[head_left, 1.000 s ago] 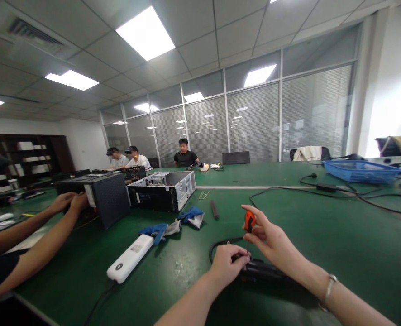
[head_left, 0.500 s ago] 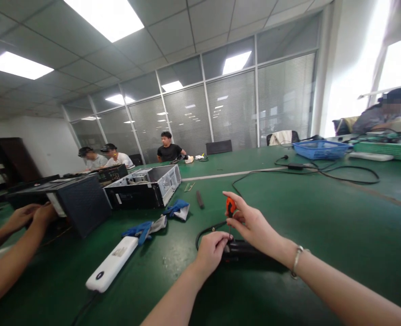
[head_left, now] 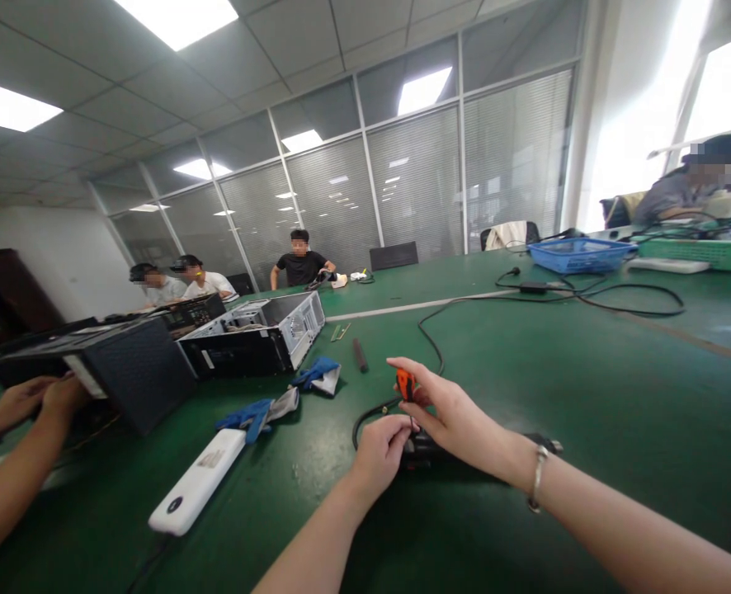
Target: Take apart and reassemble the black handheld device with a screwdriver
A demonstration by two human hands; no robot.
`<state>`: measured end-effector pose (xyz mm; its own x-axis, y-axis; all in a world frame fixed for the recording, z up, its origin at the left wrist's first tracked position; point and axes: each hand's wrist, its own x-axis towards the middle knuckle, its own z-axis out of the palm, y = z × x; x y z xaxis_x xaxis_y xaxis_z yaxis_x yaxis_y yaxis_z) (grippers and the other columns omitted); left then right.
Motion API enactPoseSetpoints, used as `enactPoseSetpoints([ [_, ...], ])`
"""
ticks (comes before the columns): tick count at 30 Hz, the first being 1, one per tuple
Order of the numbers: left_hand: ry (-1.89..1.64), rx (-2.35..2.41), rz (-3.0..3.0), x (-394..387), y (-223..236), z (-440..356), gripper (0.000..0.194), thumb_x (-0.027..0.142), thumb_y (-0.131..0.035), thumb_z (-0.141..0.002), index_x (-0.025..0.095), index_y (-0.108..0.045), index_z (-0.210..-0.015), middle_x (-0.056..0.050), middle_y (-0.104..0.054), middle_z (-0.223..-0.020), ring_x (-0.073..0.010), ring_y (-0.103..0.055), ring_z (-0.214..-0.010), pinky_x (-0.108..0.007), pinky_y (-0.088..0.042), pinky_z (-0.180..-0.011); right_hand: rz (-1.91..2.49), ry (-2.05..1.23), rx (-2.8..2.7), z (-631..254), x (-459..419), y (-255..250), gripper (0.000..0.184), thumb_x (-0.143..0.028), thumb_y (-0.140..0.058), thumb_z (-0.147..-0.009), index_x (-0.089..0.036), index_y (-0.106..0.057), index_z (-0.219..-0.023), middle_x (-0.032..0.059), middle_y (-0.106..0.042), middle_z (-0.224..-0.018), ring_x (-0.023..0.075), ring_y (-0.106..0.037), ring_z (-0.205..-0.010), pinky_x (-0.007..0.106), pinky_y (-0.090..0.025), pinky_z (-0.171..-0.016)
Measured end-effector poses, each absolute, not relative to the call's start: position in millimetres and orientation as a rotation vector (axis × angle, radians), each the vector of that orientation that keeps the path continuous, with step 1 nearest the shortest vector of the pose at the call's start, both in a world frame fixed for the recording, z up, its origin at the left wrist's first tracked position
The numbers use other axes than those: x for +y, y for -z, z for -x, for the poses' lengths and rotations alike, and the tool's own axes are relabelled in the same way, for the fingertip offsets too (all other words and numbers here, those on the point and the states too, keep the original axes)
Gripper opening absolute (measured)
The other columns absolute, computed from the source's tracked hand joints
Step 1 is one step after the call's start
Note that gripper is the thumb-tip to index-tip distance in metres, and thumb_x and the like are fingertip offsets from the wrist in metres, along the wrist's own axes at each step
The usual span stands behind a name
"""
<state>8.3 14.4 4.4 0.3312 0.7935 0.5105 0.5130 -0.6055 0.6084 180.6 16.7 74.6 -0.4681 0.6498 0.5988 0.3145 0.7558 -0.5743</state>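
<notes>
My right hand (head_left: 461,417) is closed on an orange and black screwdriver (head_left: 406,384), held upright with its index finger stretched out over the top of the handle. Its thin shaft points down at the left end of a black elongated device (head_left: 424,450) lying on the green table. Around that end, my left hand (head_left: 379,452) is closed, thumb and forefinger pinched close to the screwdriver's tip. The tip and any screw under it are hidden by these fingers. A black cable (head_left: 356,429) loops beside the device.
Left of my hands lie blue and grey gloves (head_left: 254,417) and a white power strip (head_left: 198,483). An open computer case (head_left: 260,334) stands beyond. A co-worker's hands (head_left: 40,400) reach into a dark case (head_left: 136,371). Blue (head_left: 579,256) and green baskets (head_left: 687,252) stand at right.
The view has shifted slightly, so the surroundings sit a little further left and higher. The screwdriver stays upright at the device's left end, and both hands keep their hold.
</notes>
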Motion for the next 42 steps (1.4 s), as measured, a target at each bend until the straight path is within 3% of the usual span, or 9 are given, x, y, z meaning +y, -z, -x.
enactPoseSetpoints([
  [3, -1.154, 1.155, -2.270, 15.2, -3.4, -7.7, 0.021, 0.010, -0.048, -0.088, 0.017, -0.067, -0.084, -0.003, -0.071, -0.086, -0.0172, -0.065, -0.081, -0.025, -0.048, -0.080, 0.773, -0.375, -2.067, -179.3, 16.4, -74.0, 0.055, -0.013, -0.053, -0.086, -0.030, -0.042, -0.137, 0.0052, -0.060, -0.110, 0.0174, -0.060, -0.088, 0.032, -0.050, -0.082],
  [8, -1.156, 1.125, -2.264, 16.5, -0.6, -6.5, 0.021, 0.012, -0.046, -0.091, 0.017, -0.067, -0.088, -0.004, -0.071, -0.089, -0.0174, -0.065, -0.084, -0.025, -0.048, -0.083, 0.694, -0.505, -2.078, -176.8, 13.8, -75.5, 0.057, -0.009, -0.043, -0.089, -0.027, -0.035, -0.142, 0.0049, -0.062, -0.111, 0.0161, -0.062, -0.097, 0.030, -0.052, -0.087],
  [14, -1.133, 1.160, -2.269, 17.9, 1.8, -6.8, 0.023, 0.012, -0.046, -0.091, 0.016, -0.068, -0.088, -0.004, -0.072, -0.092, -0.0174, -0.066, -0.085, -0.025, -0.049, -0.083, 0.792, -0.337, -2.083, -177.0, 12.3, -74.9, 0.049, -0.013, -0.048, -0.088, -0.028, -0.047, -0.134, 0.0052, -0.063, -0.105, 0.0176, -0.064, -0.088, 0.031, -0.055, -0.081],
  [19, -1.116, 1.210, -2.234, 18.3, 2.0, -5.6, 0.024, 0.009, -0.048, -0.089, 0.016, -0.070, -0.095, -0.004, -0.073, -0.093, -0.0178, -0.066, -0.084, -0.026, -0.050, -0.084, 0.749, -0.379, -2.092, -177.6, 11.3, -75.2, 0.052, -0.013, -0.044, -0.089, -0.027, -0.039, -0.139, 0.0058, -0.062, -0.114, 0.0179, -0.063, -0.098, 0.032, -0.053, -0.086],
  [24, -1.109, 1.202, -2.212, 16.6, 0.1, -4.2, 0.025, 0.009, -0.048, -0.089, 0.017, -0.070, -0.100, -0.003, -0.074, -0.098, -0.0179, -0.067, -0.090, -0.026, -0.049, -0.088, 0.835, -0.249, -2.084, -178.7, 12.5, -75.0, 0.047, -0.016, -0.049, -0.088, -0.027, -0.047, -0.133, 0.0065, -0.062, -0.106, 0.0188, -0.064, -0.086, 0.033, -0.056, -0.079],
  [29, -1.075, 1.211, -2.205, 16.7, 1.2, -4.0, 0.029, 0.009, -0.045, -0.090, 0.018, -0.069, -0.103, -0.003, -0.073, -0.099, -0.0181, -0.067, -0.091, -0.027, -0.050, -0.088, 0.775, -0.338, -2.094, -178.5, 11.1, -76.0, 0.051, -0.016, -0.044, -0.089, -0.026, -0.039, -0.139, 0.0061, -0.063, -0.108, 0.0184, -0.064, -0.092, 0.033, -0.055, -0.083],
  [33, -1.051, 1.163, -2.186, 15.6, -5.1, 0.8, 0.031, 0.009, -0.045, -0.090, 0.018, -0.069, -0.107, -0.004, -0.072, -0.106, -0.0187, -0.066, -0.097, -0.029, -0.049, -0.091, 0.840, -0.236, -2.100, -178.8, 10.1, -73.3, 0.049, -0.020, -0.049, -0.089, -0.028, -0.044, -0.137, 0.0067, -0.061, -0.108, 0.0200, -0.063, -0.089, 0.035, -0.055, -0.081],
  [37, -0.856, 1.139, -2.197, 14.2, -19.9, 18.8, 0.031, 0.021, -0.062, -0.084, 0.018, -0.067, -0.115, -0.006, -0.071, -0.111, -0.0217, -0.066, -0.099, -0.030, -0.050, -0.090, 0.804, -0.320, -2.099, -178.9, 9.7, -72.5, 0.049, -0.017, -0.043, -0.091, -0.027, -0.041, -0.139, 0.0055, -0.064, -0.104, 0.0190, -0.065, -0.089, 0.033, -0.055, -0.080],
  [42, -0.667, 1.153, -2.176, 17.5, -22.3, 39.9, 0.043, 0.034, -0.082, -0.066, 0.017, -0.072, -0.106, -0.003, -0.074, -0.092, -0.0213, -0.067, -0.084, -0.026, -0.050, -0.076, 0.860, -0.288, -2.106, -178.7, 10.5, -71.3, 0.051, -0.024, -0.047, -0.091, -0.027, -0.037, -0.141, 0.0067, -0.063, -0.108, 0.0200, -0.065, -0.088, 0.036, -0.055, -0.080],
])
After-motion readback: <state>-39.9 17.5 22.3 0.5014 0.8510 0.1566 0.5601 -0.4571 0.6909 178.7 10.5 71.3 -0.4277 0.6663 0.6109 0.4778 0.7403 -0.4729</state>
